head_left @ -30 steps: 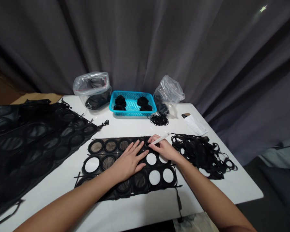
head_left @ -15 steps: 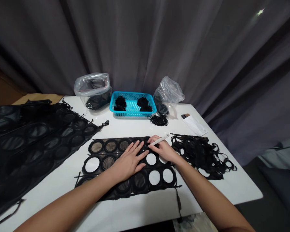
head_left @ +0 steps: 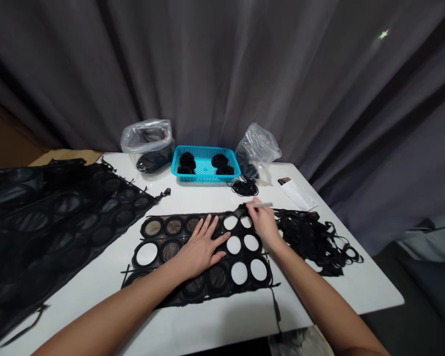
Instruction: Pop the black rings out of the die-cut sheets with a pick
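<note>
A black sheer fabric sheet [head_left: 218, 278] with rows of thick-edged rings lies flat on the table. Some rings show white table through them; others look covered by dark sheer cloth. My left hand [head_left: 201, 249] rests on the sheet's middle, fingers spread and palm down. Near the sheet's far right edge, my right hand [head_left: 261, 222] is closed around a slim white pen-like tool [head_left: 263, 204], its tip hidden. A bit of black cloth [head_left: 241, 209] is lifted at my right fingertips; whether they pinch it is unclear.
Behind the sheet stands a blue basket [head_left: 207, 178] with black coils, between two clear plastic bags [head_left: 148, 143] [head_left: 259, 143]. Black scraps [head_left: 307, 237] lie to the right. A larger black sheet [head_left: 59, 222] covers the left. A phone and white paper [head_left: 298, 194] lie far right.
My right hand has moved up and slightly right, with black cloth now raised at its fingertips. More white shows through rings at the top right. My left hand has stayed on the sheet.
</note>
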Tool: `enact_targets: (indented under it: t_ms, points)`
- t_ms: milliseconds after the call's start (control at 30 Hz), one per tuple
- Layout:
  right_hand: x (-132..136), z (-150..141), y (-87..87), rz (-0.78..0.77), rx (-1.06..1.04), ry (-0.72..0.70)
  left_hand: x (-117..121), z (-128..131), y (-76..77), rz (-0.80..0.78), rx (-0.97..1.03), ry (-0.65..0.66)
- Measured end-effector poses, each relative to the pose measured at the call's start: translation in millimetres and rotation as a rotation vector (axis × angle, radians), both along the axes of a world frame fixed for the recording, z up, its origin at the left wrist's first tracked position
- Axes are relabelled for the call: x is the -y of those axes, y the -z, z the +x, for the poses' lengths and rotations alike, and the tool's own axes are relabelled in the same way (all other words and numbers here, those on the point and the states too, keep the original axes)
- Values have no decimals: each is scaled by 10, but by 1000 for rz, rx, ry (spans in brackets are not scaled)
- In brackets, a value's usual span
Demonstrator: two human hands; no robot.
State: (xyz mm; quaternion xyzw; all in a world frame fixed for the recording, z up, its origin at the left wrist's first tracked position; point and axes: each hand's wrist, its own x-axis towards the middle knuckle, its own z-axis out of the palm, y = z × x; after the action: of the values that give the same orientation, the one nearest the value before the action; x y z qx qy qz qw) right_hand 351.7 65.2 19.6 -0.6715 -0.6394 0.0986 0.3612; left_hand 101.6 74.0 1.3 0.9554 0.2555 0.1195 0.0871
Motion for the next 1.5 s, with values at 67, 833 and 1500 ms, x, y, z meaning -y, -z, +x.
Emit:
enact_targets:
  t_ms: [67, 833, 1500]
  points:
    - [-65, 111, -100, 9, -34, 84, -5, -52, -59, 1, -1, 20]
    - [-92, -675, -11, -241, -247, -559, 16, -535, 97, 22, -21, -10]
    - [85, -856, 123, -58, 47, -542, 29, -537, 94, 25, 4, -10]
